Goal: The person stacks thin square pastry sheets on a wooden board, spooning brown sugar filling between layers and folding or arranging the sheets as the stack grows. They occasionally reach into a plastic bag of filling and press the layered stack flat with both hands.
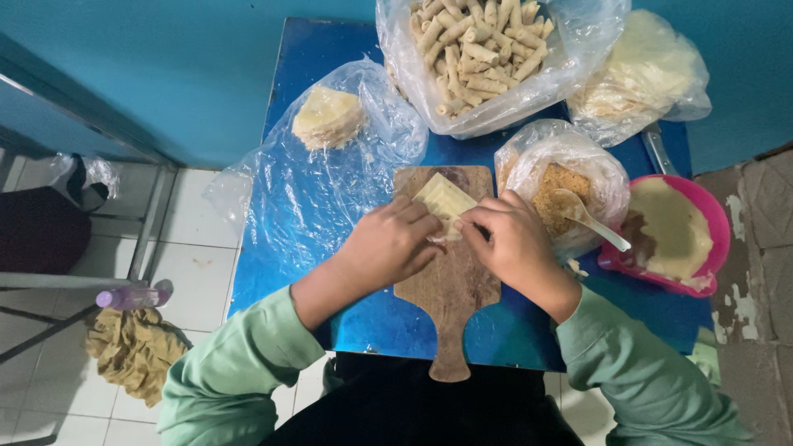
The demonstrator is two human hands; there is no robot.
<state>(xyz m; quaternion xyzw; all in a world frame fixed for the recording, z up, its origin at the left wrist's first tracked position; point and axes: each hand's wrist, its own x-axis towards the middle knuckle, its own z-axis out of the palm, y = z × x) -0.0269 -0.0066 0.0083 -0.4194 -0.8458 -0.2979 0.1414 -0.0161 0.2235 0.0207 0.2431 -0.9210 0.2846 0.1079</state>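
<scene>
Right now I see my left hand and right hand side by side, fingers curled and pinching the near edge of a pale wrapper that lies half folded on a wooden board. The board rests on a blue table. Just right of my right hand sits a bag of crumbly filling with a spoon in it, and beside that a pink bowl of pale paste. To the left lies a clear bag holding a stack of wrappers. Farther off, a big bag of finished rolls.
</scene>
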